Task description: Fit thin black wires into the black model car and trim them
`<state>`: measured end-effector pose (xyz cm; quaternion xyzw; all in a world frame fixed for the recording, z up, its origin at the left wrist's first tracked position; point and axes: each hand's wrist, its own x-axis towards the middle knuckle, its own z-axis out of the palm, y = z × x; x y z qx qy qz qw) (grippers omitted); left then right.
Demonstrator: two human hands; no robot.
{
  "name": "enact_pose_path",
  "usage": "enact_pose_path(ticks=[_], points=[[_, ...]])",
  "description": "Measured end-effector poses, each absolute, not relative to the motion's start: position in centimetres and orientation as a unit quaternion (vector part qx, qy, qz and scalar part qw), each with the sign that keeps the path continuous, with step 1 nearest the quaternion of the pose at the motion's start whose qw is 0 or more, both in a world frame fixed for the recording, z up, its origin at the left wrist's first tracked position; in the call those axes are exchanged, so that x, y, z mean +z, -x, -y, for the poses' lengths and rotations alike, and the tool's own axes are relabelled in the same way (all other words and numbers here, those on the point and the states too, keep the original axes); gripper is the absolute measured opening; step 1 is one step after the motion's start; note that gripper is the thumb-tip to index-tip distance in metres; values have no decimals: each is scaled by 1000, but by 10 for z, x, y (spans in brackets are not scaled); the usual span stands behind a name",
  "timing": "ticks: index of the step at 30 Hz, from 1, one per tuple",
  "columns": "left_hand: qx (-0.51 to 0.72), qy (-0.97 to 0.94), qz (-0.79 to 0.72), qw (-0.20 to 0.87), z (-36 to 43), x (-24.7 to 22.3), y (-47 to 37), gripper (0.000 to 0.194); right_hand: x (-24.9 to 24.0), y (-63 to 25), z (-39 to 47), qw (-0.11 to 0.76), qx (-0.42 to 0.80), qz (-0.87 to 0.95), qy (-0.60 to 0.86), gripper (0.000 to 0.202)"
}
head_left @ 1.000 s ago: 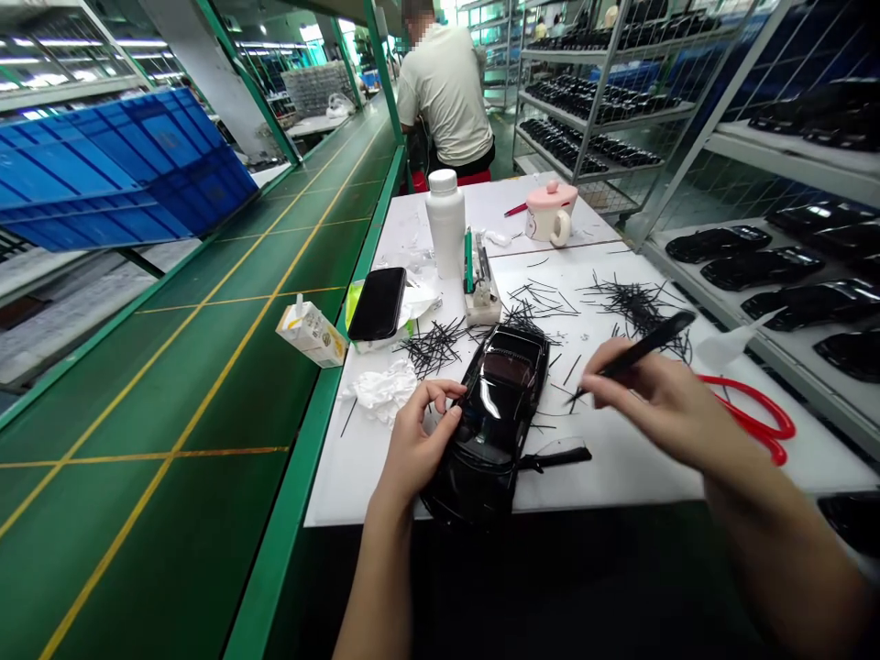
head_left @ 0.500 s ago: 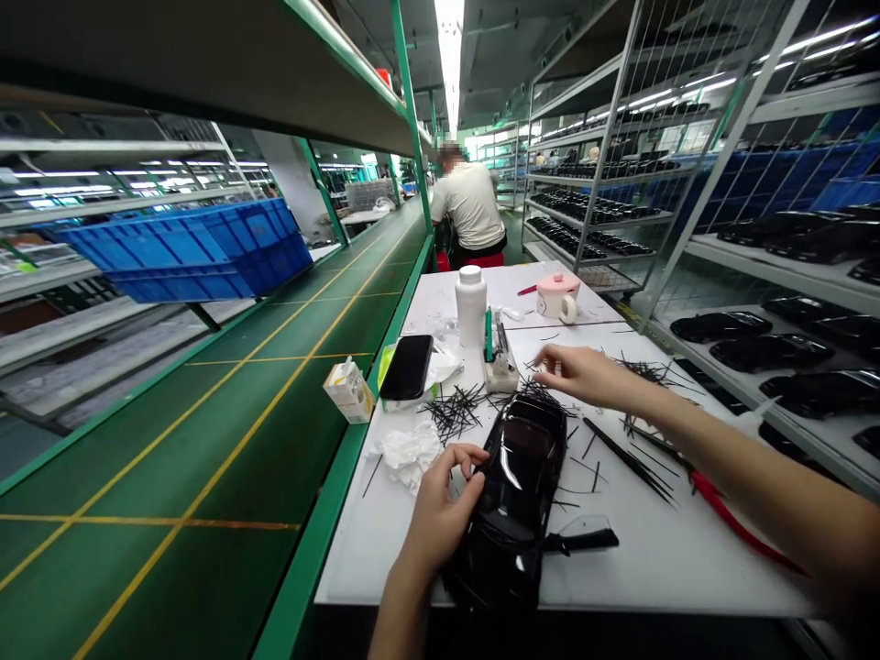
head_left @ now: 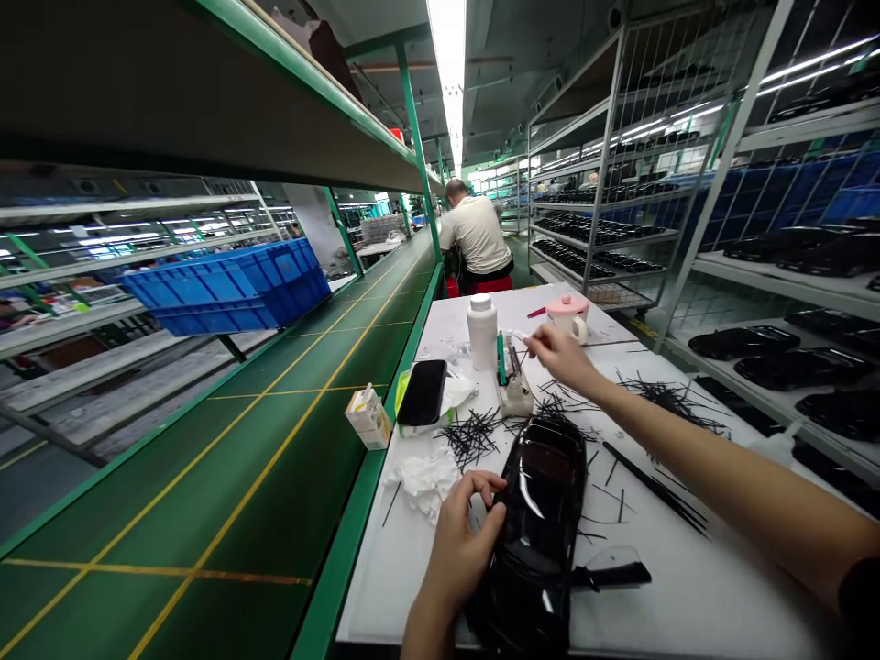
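A glossy black model car [head_left: 540,495] lies on the white table, its near end toward me. On its right side a door [head_left: 611,576] stands swung out. My left hand [head_left: 464,541] is at the car's left side, with thumb and curled fingers against the body. My right hand [head_left: 560,356] is raised beyond the car, beside a small holder [head_left: 515,396] with a green-handled tool. Its fingertips are pinched together; whatever is between them is too small to make out. Thin black strips [head_left: 471,436] lie in heaps around the car.
On the table are a white bottle [head_left: 482,332], a lidded pink-and-white mug [head_left: 567,317], a phone [head_left: 422,392], crumpled tissue [head_left: 423,481] and long black strips [head_left: 653,486]. A small carton [head_left: 368,418] stands by the green conveyor [head_left: 226,513]. Racks of black car bodies [head_left: 742,344] line the right. A person [head_left: 478,236] sits ahead.
My right hand has moved away from the strip heap beyond the car, up toward the mug, its fingertips drawn together. My left hand stays at the car. The view has shifted slightly.
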<state>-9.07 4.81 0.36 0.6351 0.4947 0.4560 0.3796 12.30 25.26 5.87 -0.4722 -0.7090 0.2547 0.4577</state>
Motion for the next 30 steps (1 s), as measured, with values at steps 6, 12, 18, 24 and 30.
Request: enact_pose_path(ticks=[6, 12, 18, 24, 30], points=[[449, -638, -499, 377, -47, 4, 91, 15, 78, -165, -230, 581, 326, 595, 449, 46], [441, -641, -496, 385, -50, 6, 91, 13, 61, -210, -157, 613, 387, 512, 461, 47], [440, -638, -501, 386, -52, 7, 89, 14, 31, -213, -91, 605, 437, 456, 485, 42], [441, -631, -507, 387, -50, 9, 86, 14, 8, -190, -57, 563, 480, 452, 498, 35], [443, -630, -508, 387, -49, 9, 85, 14, 6, -174, -53, 533, 482, 470, 512, 36]])
